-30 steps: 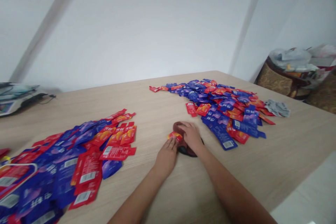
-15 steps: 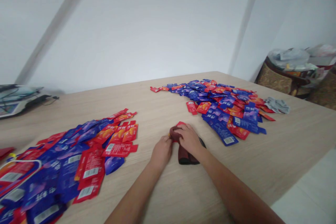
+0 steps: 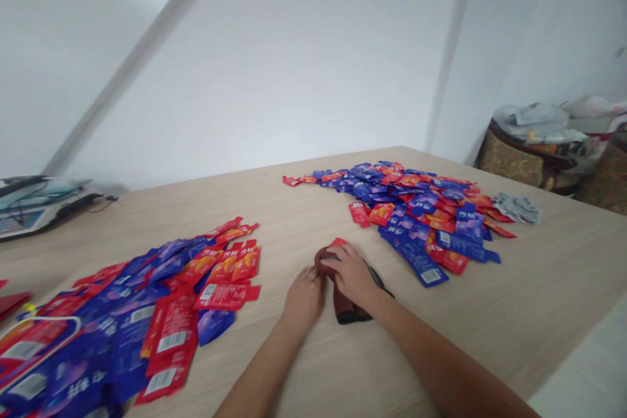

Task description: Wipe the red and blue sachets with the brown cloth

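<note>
A dark brown, rolled or folded piece with black edges (image 3: 343, 305), seemingly cloth, lies on the table between my hands. My right hand (image 3: 356, 276) is on top of it, its fingers curled round the looped far end. At the left side of that loop is my left hand (image 3: 302, 299), fingertips bent together against it; whatever they pinch is hidden. A red packet (image 3: 337, 242) shows just beyond my right fingers, mostly covered by the hand and the brown piece.
Red and blue packets lie in a heap on the left (image 3: 171, 313) and another at the back right (image 3: 411, 209). A white wire frame (image 3: 73, 321) sits at the left. Grey crumpled cloth (image 3: 516, 208) lies far right. A white wall (image 3: 294, 65) stands behind the table.
The whole view has shifted, so everything sits slightly lower in the picture. Both hands stay at the brown piece, and more of the red packet shows beyond my right fingers.
</note>
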Available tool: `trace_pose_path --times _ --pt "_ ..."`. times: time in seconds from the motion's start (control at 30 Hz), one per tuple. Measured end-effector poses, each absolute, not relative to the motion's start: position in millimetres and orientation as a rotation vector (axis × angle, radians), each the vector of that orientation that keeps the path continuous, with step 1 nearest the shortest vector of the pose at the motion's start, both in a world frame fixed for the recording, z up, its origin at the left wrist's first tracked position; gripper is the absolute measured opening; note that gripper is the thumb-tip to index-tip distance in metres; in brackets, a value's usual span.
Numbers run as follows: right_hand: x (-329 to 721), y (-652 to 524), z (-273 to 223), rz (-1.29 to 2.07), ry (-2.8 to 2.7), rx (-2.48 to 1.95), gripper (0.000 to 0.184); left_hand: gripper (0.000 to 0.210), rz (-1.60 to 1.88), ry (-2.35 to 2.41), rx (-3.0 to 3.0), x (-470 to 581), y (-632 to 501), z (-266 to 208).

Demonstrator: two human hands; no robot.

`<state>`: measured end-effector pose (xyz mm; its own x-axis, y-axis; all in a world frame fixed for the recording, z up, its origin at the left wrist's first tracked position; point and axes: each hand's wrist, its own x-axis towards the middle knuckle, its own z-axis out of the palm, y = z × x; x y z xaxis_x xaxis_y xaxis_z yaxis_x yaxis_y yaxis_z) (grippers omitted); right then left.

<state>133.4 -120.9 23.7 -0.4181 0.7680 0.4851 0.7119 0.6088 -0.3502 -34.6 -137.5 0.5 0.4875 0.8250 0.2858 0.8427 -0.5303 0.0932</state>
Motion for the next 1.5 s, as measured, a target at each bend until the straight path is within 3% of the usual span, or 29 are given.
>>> trace_pose_path --times 0.13,0.3,0.43,0.8,1.03,1.13,1.2,1.3,1.5 --pt "157 -86 20 0.091 -2.186 -1.358 0.047 0.038 -0.418 -1.54 -2.67 -35 -139 1" --pt "178 -62 5 0.031 -2.026 -1.535 0.043 0.032 -0.632 -1.7 -2.58 -29 -138 -3" --pt "168 -70 -9 -0.017 -1.975 -1.504 0.045 0.046 -0.724 -1.739 -2.427 -24 -130 -5" --pt "173 -74 -1 0.234 -1.687 -1.294 0.046 0.045 -0.697 -1.796 -2.34 -31 -125 -7" --pt "167 -83 6 0.273 -1.624 -1.209 0.045 0.054 -1.055 -1.928 -2.326 -44 -127 -4" --pt "169 -86 10 0.222 -1.584 -1.161 0.046 0.054 -1.135 -1.763 -2.416 -46 -132 3" --pt "171 -89 14 0.165 -1.563 -1.133 0.046 0.052 -1.013 -1.58 -2.567 -44 -135 9" --pt "169 -99 25 0.1 -1.659 -1.08 0.046 0.045 -0.824 -1.444 -2.726 -37 -140 15" --pt "138 -125 35 0.175 -2.127 -1.033 0.051 0.033 -0.896 -1.445 -2.851 -34 -141 19"
